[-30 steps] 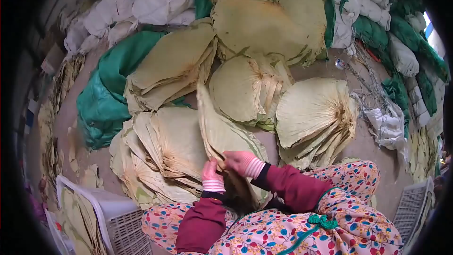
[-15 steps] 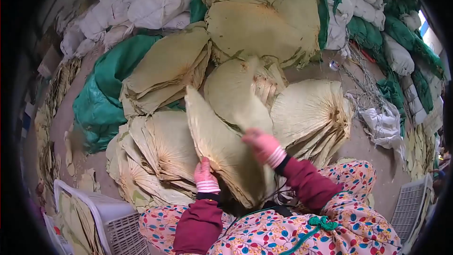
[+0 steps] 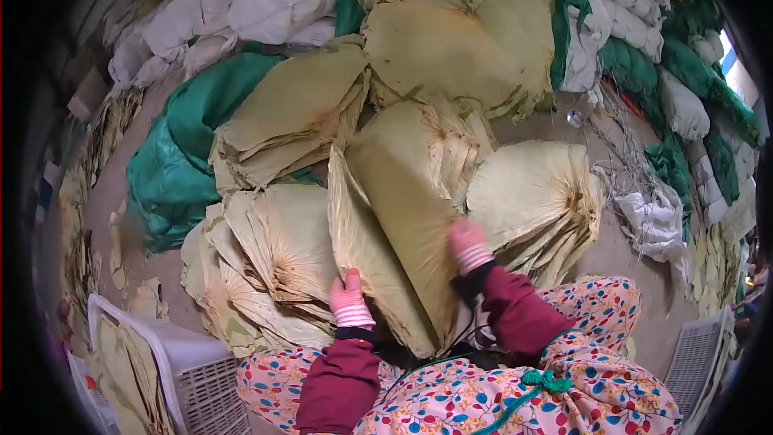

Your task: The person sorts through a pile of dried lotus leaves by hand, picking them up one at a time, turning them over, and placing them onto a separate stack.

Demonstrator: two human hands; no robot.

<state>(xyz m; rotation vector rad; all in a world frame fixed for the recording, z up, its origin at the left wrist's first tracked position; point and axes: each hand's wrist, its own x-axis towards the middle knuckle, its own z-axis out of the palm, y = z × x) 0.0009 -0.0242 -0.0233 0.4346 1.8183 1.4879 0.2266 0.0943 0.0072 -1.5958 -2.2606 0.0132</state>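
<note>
My left hand (image 3: 350, 300), in a pink glove with a striped cuff, grips the lower left edge of a pale, folded bundle of dried lotus leaves (image 3: 360, 251). My right hand (image 3: 469, 243), gloved alike and slightly blurred, is closed at the right edge of a darker, olive-brown dried lotus leaf (image 3: 403, 213) that stands tilted against the bundle. Its fingertips are partly hidden by that leaf. Left of my left hand lies a fanned pile of dried leaves (image 3: 282, 234). Another pile (image 3: 527, 193) sits just beyond my right hand.
A large leaf stack (image 3: 459, 48) in green netting stands at the back, before white sacks (image 3: 282, 0). More leaves (image 3: 294, 105) lie by a green bag (image 3: 181, 161). Plastic baskets flank me, one at left (image 3: 213, 395) and one at right (image 3: 696, 354).
My right hand has moved slightly right and down. The pale leaf raised near it is no longer upright there, and a darker leaf face now shows beside the bundle. My left hand keeps its grip.
</note>
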